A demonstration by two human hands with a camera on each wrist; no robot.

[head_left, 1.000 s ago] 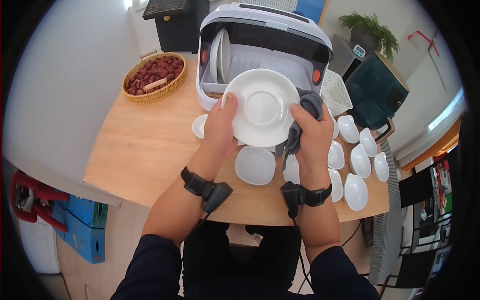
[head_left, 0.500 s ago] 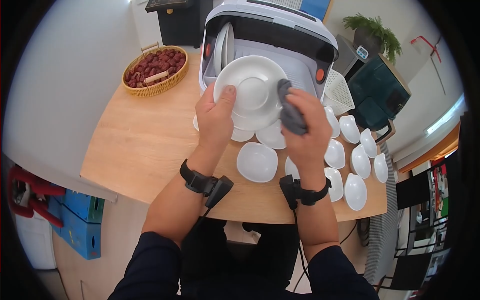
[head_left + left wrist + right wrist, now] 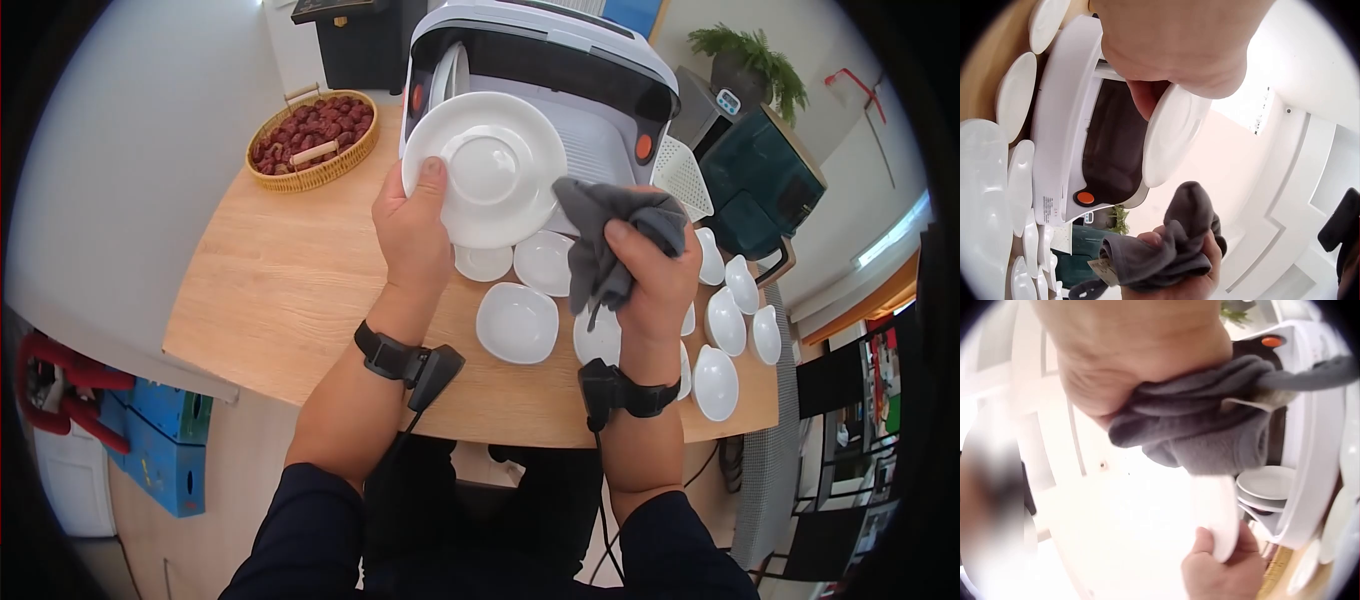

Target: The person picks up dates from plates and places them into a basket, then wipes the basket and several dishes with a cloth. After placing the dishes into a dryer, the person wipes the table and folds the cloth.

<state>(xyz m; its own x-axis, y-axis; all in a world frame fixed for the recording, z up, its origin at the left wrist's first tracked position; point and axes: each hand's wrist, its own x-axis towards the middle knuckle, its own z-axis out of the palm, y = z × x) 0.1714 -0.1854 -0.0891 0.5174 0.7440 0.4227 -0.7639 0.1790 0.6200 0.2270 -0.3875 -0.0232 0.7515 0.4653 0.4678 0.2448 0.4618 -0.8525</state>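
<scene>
My left hand [image 3: 415,235] grips a white plate [image 3: 485,170] by its left edge, thumb on the upper face and fingers behind. The plate is held tilted up above the table, its round centre facing me. To its right, my right hand [image 3: 655,285] holds a bunched grey cloth [image 3: 600,230], part of which hangs down. In the left wrist view the cloth [image 3: 1172,250] and the plate [image 3: 1172,134] are apart. Behind the plate stands a white dish box [image 3: 590,125] with its dark lid raised; two white plates [image 3: 1266,484] stand in its left side.
White bowls [image 3: 517,322] and small dishes [image 3: 483,262] stand below the plate on the wooden table [image 3: 270,290]. Several spouted bowls [image 3: 715,383] are at the right. Further back are a basket of dark red fruit [image 3: 318,140], a white perforated basket [image 3: 683,178] and a green appliance [image 3: 765,170].
The right hand with the cloth has come away from the plate's right edge and moved right. The left hand has carried the plate left and slightly up.
</scene>
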